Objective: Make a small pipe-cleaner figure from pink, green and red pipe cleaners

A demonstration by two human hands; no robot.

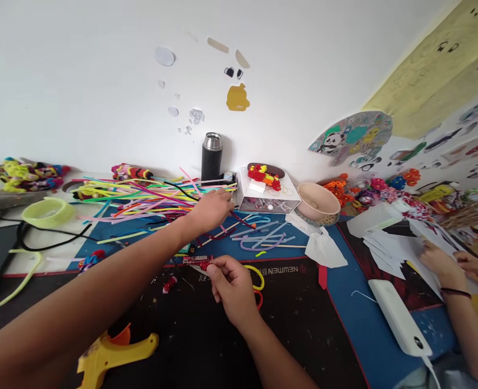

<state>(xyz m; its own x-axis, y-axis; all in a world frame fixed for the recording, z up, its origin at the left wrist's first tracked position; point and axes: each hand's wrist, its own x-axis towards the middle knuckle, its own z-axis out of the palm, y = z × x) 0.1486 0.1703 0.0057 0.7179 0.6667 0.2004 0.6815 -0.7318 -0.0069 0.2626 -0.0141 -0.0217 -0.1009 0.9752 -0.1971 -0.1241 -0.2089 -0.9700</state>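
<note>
My left hand reaches over a pile of many-coloured pipe cleaners, palm down. Its fingers are bent but apart, with the tips partly hidden and no held thing showing. Dark red pipe cleaners lie just beneath and beside it. Closer to me, my right hand is closed in a pinch on a small shiny red pipe cleaner piece, above the dark mat. Scissors with a yellow and red handle lie partly hidden behind that hand. A small red fuzzy piece rests on the mat to its left.
A yellow glue gun lies at the front left. Along the wall stand a black flask, a white box and a pink bowl. At right, a white power bank lies near another person's hands.
</note>
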